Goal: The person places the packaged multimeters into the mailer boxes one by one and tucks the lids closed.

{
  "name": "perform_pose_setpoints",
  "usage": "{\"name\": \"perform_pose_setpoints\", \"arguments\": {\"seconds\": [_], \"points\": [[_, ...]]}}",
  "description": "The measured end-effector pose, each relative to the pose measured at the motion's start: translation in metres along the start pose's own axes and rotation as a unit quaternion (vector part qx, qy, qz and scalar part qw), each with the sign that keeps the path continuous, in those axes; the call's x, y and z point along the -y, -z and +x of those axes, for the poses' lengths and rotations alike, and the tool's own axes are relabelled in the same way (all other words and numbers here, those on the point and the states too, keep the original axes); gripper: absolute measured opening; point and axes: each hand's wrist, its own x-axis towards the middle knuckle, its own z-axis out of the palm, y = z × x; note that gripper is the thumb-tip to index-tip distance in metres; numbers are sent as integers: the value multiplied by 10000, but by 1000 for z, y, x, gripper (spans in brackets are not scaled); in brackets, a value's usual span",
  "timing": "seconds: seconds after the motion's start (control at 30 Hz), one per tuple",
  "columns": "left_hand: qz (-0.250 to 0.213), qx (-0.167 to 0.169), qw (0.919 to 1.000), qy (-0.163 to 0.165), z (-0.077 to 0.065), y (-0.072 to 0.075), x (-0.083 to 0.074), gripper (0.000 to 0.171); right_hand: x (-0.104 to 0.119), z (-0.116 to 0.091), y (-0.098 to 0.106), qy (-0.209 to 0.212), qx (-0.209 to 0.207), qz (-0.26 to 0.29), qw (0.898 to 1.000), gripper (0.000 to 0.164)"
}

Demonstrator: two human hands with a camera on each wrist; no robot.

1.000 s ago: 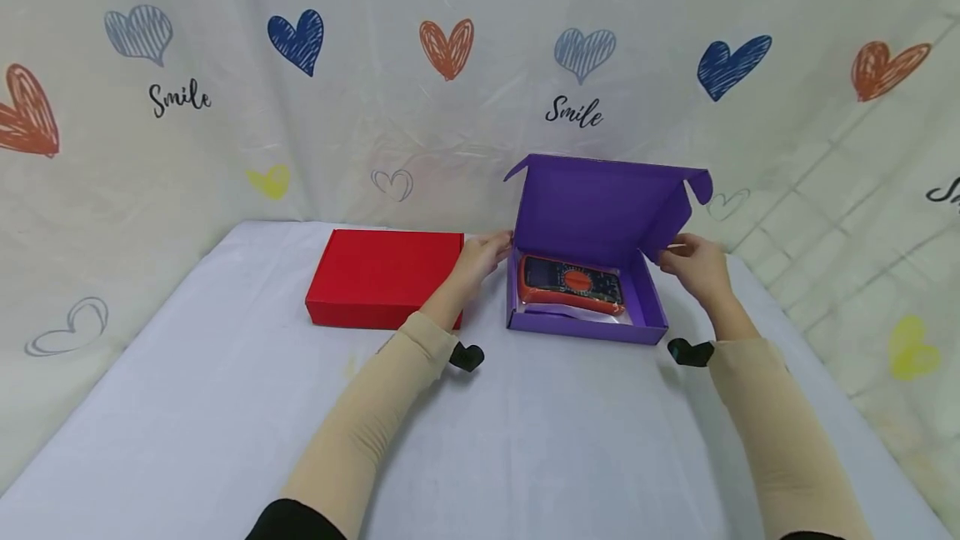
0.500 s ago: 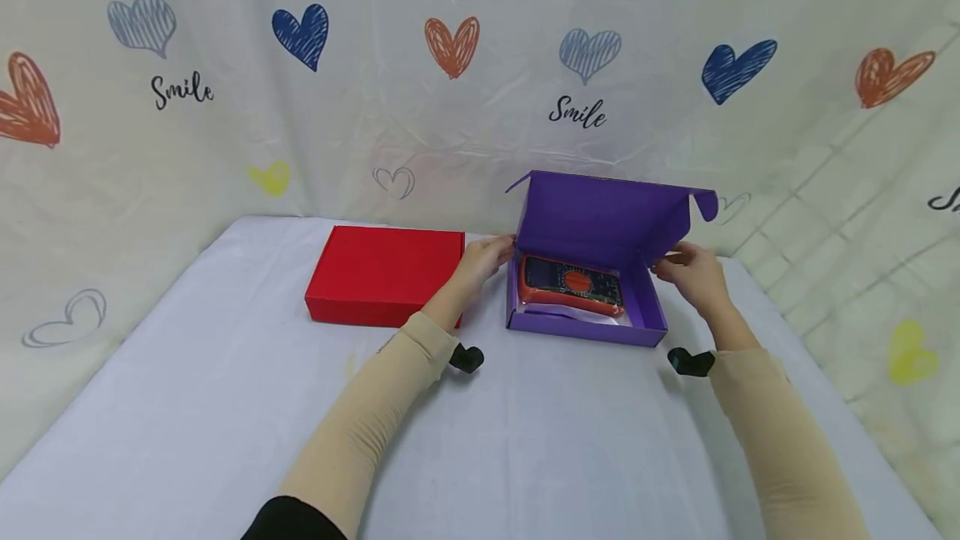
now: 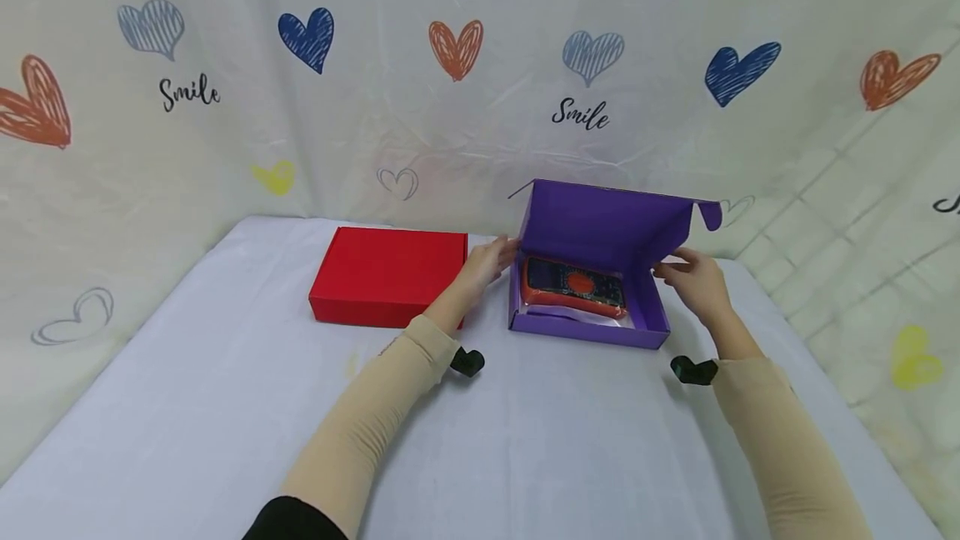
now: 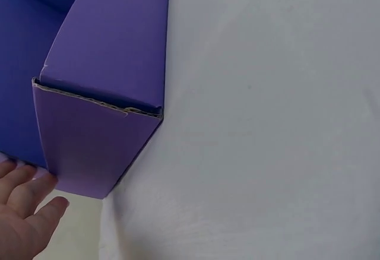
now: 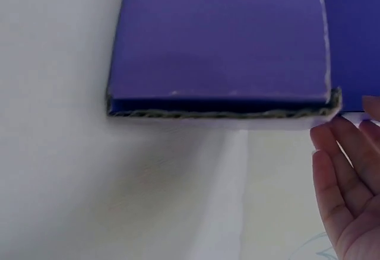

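A purple cardboard box stands with its lid raised and leaning back from the rear edge. Inside lies a multimeter with an orange-red case, a dark face and a round orange dial, in clear plastic wrap. My left hand has its fingers stretched out at the box's rear left corner, as the left wrist view also catches. At the opposite side, my right hand touches the lid's lower right side near the hinge, its fingers extended behind it.
A closed red box lies left of the purple one, partly overlapped by my left hand and forearm. Both stand on a white cloth-covered table. Behind it hangs a pale curtain printed with hearts and "Smile".
The purple lid has tipped forward and lower, its top edge coming down. My right hand has shifted slightly with it. My left hand keeps its place at the box's left corner.
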Motion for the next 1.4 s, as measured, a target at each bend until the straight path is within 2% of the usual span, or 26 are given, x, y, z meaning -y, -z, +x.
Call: {"name": "perform_pose_setpoints", "arguments": {"seconds": [0.13, 0.23, 0.37, 0.57, 0.7, 0.8, 0.9, 1.03, 1.2, 1.4], "points": [[245, 124, 9996, 43, -1, 0, 0, 60, 5, 0, 0, -161, 37, -113, 9998, 53], [245, 146, 9996, 23, 0, 0, 1, 61, 6, -1, -1, -99, -29, -282, 9995, 53], [325, 148, 9993, 83, 0, 2, 3, 58, 2, -5, 0, 279, -108, -438, 9986, 47], [519, 181, 9983, 171, -2, 5, 2, 59, -7, -13, 4, 678, 308, -554, 9957, 45], [425, 246, 9987, 153, -4, 6, 0, 61, -11, -11, 8, 1109, 353, -540, 9917, 36], [225, 248, 9991, 271, -6, 6, -2, 64, -14, -10, 11, 1342, 433, -520, 9886, 34], [17, 203, 9990, 401, -7, 6, -4, 67, -19, -11, 15, 1355, 635, -381, 9880, 47], [128, 239, 9985, 475, -9, 8, -7, 68, -26, -13, 18, 1493, 946, 206, 9841, 60], [431, 418, 9970, 497, -12, 10, -11, 65, -31, -14, 17, 1587, 1179, 690, 9778, 60], [611, 598, 9951, 496, -14, 10, -13, 67, -30, -15, 18, 1327, 1074, 222, 9851, 59]]}}
